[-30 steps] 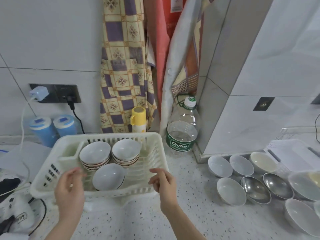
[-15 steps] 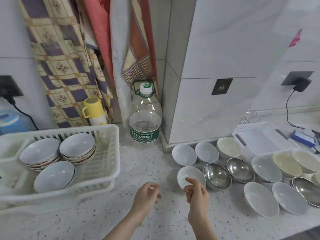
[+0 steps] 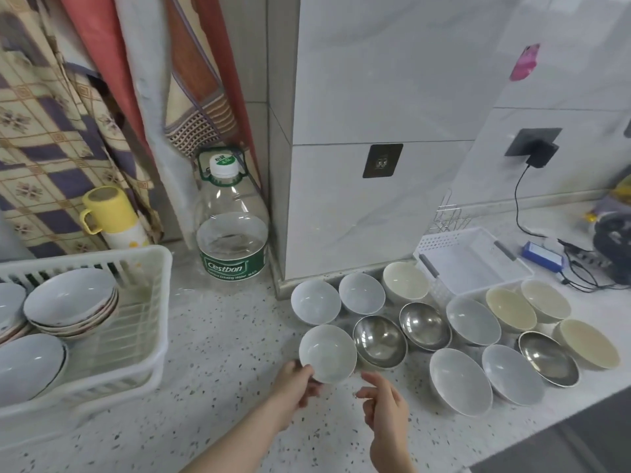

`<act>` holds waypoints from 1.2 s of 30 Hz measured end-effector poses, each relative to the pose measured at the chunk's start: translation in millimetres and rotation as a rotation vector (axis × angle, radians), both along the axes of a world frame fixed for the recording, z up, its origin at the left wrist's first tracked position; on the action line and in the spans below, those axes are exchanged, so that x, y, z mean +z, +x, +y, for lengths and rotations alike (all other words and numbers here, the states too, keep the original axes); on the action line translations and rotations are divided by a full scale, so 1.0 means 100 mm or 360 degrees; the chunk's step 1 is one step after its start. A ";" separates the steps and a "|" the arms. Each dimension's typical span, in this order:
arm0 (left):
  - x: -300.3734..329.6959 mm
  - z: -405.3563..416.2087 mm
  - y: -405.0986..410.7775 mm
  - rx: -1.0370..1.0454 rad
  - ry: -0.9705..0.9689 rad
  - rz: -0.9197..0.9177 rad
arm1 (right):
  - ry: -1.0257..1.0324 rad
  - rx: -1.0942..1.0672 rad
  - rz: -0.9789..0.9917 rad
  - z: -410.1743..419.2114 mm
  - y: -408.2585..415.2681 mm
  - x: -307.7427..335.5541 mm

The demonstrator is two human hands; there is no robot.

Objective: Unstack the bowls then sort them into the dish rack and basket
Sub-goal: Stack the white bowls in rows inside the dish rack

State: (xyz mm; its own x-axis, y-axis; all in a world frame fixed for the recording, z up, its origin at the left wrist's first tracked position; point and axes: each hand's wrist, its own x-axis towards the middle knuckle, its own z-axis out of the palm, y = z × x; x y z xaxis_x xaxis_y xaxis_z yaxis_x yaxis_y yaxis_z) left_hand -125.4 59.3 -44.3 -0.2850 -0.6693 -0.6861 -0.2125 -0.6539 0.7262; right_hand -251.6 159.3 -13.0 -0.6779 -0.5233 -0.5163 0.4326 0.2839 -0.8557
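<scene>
My left hand (image 3: pixel 295 387) grips the near rim of a small white bowl (image 3: pixel 327 353), which is tilted toward me at the front left of the bowl group. My right hand (image 3: pixel 386 407) hovers just right of it, fingers loosely apart and holding nothing. Several white, cream and steel bowls lie spread on the counter to the right, among them a steel bowl (image 3: pixel 379 340) touching the held bowl's right side. The white dish rack (image 3: pixel 153 322) at the left holds stacked white bowls (image 3: pixel 70 302). A white basket (image 3: pixel 473 259) stands behind the bowls at the right.
A large water bottle (image 3: pixel 232 227) stands against the tiled pillar (image 3: pixel 375 131). A yellow-capped flask (image 3: pixel 114 218) sits behind the rack. Cloths hang at the back left. A blue device and cables (image 3: pixel 543 254) lie at the far right. The counter's front edge runs along the lower right.
The view swung right from the dish rack to the bowl group. Both hands left the rack and reached the bowls; my left hand has taken hold of the small white bowl and tilted it.
</scene>
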 end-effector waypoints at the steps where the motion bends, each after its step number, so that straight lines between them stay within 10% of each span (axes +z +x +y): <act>1: -0.01 -0.01 0.01 0.0028 -0.0011 -0.0002 | 0.0009 0.0001 0.0002 0.00 -0.01 -0.02; 14: 0.02 -0.11 0.64 0.0431 -0.0149 -0.0022 | 0.0215 0.0548 -0.0086 -0.81 0.03 0.05; 36: 0.51 -0.02 1.36 0.0582 -0.0209 0.0370 | 0.0283 0.0105 -0.0182 -1.19 0.38 -0.16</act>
State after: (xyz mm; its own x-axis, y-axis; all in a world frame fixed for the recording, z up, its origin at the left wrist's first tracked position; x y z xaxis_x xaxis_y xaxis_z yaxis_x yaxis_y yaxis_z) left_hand 10.8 57.1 6.9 -0.1500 -0.8318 -0.5344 0.1941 -0.5548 0.8090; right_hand -213.1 40.0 -29.3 -0.5770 -0.4585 -0.6759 0.4994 0.4568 -0.7362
